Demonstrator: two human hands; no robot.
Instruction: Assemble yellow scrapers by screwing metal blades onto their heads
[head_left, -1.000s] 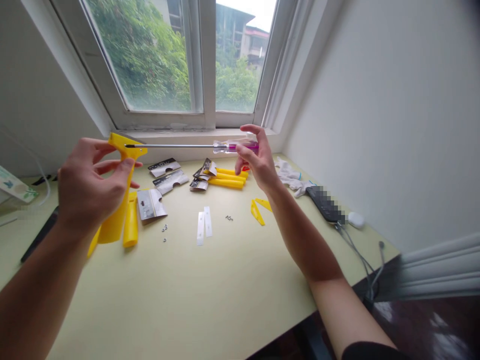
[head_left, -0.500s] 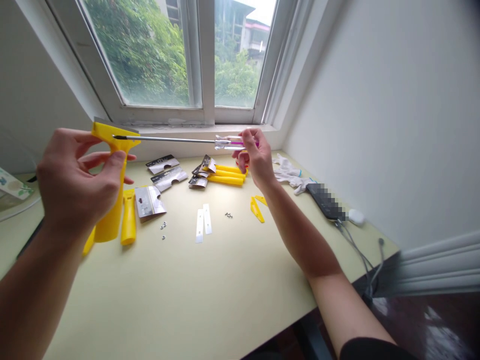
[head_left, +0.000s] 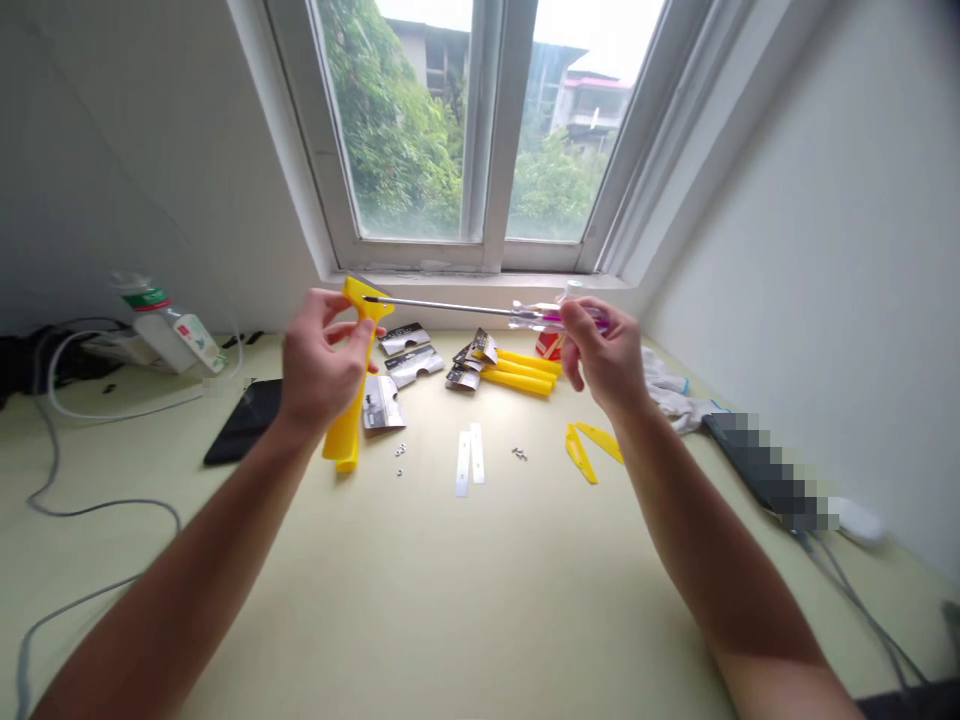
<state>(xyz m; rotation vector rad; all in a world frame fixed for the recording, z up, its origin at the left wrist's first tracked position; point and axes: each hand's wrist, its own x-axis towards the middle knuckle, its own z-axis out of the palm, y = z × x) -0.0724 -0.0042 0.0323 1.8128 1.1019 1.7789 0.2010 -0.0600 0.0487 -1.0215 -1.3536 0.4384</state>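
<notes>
My left hand [head_left: 326, 355] is closed around a yellow scraper [head_left: 346, 430], held upright with its wide head at the top. In my right hand [head_left: 607, 350] is a screwdriver [head_left: 450, 305] with a clear and purple handle, its shaft lying level. The dark tip touches or nearly touches the scraper's head; the exact contact is too small to tell. On the table below lie two flat metal blades [head_left: 478, 455], small screws [head_left: 519, 454], several nuts [head_left: 400, 452] and yellow blade covers [head_left: 580, 455].
Yellow scraper handles [head_left: 517, 380] with card sleeves lie at the back, beside loose cards [head_left: 412, 365]. A black tablet [head_left: 244, 420], a bottle [head_left: 154, 315] and cables are at left. White gloves [head_left: 671, 390], a black device [head_left: 757, 470] and a white round object [head_left: 859, 522] stand along the right.
The view has swung left, bringing the bottle and tablet into sight. Both hands appear further right in the picture, still holding the scraper and the screwdriver with the tip at the scraper's head.
</notes>
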